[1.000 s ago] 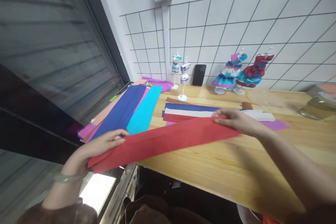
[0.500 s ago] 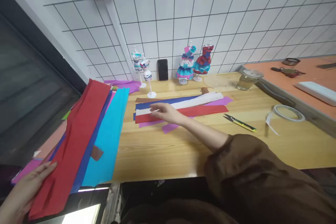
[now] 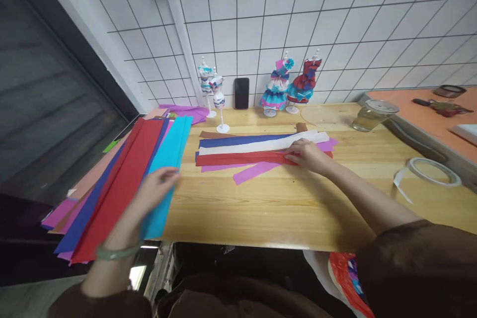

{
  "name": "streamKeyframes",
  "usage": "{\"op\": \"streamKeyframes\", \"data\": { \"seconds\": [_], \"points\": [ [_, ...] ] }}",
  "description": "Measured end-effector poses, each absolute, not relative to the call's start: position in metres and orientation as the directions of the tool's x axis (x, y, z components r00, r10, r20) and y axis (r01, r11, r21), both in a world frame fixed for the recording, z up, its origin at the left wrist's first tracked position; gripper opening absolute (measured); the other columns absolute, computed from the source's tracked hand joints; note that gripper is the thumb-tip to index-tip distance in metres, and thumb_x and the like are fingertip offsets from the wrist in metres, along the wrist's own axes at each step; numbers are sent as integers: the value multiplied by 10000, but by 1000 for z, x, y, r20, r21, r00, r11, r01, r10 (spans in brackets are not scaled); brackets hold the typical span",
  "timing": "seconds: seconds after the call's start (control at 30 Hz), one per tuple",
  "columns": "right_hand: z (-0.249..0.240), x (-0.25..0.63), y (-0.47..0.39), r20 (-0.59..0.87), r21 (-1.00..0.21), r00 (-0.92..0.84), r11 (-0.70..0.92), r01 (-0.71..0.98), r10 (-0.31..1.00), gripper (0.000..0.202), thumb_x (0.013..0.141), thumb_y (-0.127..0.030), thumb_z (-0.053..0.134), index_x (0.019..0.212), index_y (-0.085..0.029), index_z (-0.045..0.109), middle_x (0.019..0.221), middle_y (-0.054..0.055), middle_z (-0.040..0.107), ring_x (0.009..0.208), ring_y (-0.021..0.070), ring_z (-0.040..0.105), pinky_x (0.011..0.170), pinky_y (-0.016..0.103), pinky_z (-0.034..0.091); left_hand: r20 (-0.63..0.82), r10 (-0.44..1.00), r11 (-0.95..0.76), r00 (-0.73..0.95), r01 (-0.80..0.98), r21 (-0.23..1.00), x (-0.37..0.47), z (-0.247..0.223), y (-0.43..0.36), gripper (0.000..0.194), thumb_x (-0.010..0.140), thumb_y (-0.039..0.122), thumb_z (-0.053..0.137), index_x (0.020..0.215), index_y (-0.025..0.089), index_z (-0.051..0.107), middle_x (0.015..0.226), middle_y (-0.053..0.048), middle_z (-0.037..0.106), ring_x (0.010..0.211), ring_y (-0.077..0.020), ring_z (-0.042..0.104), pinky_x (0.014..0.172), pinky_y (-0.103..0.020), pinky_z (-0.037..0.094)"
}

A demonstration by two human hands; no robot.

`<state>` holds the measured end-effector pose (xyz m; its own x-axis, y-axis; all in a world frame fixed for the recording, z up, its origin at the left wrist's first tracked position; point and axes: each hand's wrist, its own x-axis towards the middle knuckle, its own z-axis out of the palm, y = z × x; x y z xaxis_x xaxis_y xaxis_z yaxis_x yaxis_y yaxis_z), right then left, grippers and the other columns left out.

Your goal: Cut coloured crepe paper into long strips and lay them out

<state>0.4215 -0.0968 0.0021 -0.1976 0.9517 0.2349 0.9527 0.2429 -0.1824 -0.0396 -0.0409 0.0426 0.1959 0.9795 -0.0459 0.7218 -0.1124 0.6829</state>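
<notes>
My right hand [image 3: 306,156] has its fingers closed at the right part of the red strip [image 3: 238,159], which lies along the front of a row of strips. Behind it run a white strip [image 3: 257,145] and a blue strip [image 3: 238,141]; purple pieces [image 3: 257,172] stick out in front. My left hand [image 3: 158,189], slightly blurred, is over the light blue sheet [image 3: 179,144], its fingers curled with a gap to the thumb and nothing seen between them. Beside it lies the folded red sheet [image 3: 122,184] on a stack of coloured sheets at the left.
Two small dress forms [image 3: 218,99] and a black phone [image 3: 242,93] stand near the wall. Two dressed forms [image 3: 276,92] are right of them. A lidded glass [image 3: 372,115] and a roll of white tape [image 3: 434,171] are at the right.
My left hand has let go of the red sheet and moved right; the sheet now lies on the stack. My right hand has moved right along the strips. The view has shifted.
</notes>
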Motion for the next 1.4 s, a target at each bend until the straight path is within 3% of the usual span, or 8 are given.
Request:
{"op": "streamKeyframes", "data": {
  "seconds": [0.07,0.13,0.33,0.57,1.0,1.13,1.23,1.4],
  "points": [
    [12,410,-100,263,-178,-218,269,946,940,241,837,-325,496,870,-196,696,906,95,660,856,236,558,763,364,424,-271,837,38,475,445,895,11,31,-57,417,733,449,600,1023,151,574,897,-103,657,783,-200,629,713,-335,495],
    [23,398,-106,288,-184,-222,282,942,931,234,841,-307,489,868,-197,694,938,99,652,862,231,563,764,360,416,-333,691,227,641,246,942,52,20,-72,393,734,398,639,1028,149,563,834,-85,647,703,-163,623,670,-312,490],
    [50,343,-146,247,-448,-131,233,863,960,253,870,-323,448,841,-193,663,784,68,666,706,193,576,675,319,423,-352,490,729,798,-153,667,123,0,-89,269,774,325,630,966,151,555,1008,-146,627,925,-210,625,860,-391,456],
    [38,307,-188,-73,-893,8,-69,444,997,341,825,-497,495,766,-181,608,697,34,593,603,136,494,535,245,389,-298,725,674,621,-551,492,115,-12,-69,82,795,226,606,851,171,584,845,-26,652,814,-119,623,854,-297,472],
    [11,324,-182,-383,-877,-221,-278,393,897,391,778,-551,526,677,-175,552,593,-22,540,511,97,447,490,239,321,-292,943,332,163,-557,762,67,10,40,143,748,110,636,888,107,605,840,-85,690,768,-166,667,712,-275,538],
    [7,314,-166,-349,-907,-210,-272,321,913,377,769,-540,547,687,-173,560,511,-34,548,451,94,464,478,238,332,-269,943,331,194,-576,747,58,21,78,105,778,164,617,861,109,586,791,-75,682,747,-151,661,716,-261,531],
    [4,301,-146,-316,-927,-138,-274,254,939,365,748,-530,581,688,-171,550,460,-40,549,393,89,462,447,230,333,-277,924,381,263,-593,709,62,17,84,291,761,403,625,853,133,570,759,-74,670,756,-175,655,743,-319,530],
    [2,277,-111,-258,-947,-60,-240,212,964,347,743,-509,589,683,-169,553,449,-22,582,379,95,486,433,225,372,-336,712,647,616,-389,656,88,-10,42,585,710,648,524,963,123,571,925,-150,663,869,-239,643,804,-413,503]
  ]
}}
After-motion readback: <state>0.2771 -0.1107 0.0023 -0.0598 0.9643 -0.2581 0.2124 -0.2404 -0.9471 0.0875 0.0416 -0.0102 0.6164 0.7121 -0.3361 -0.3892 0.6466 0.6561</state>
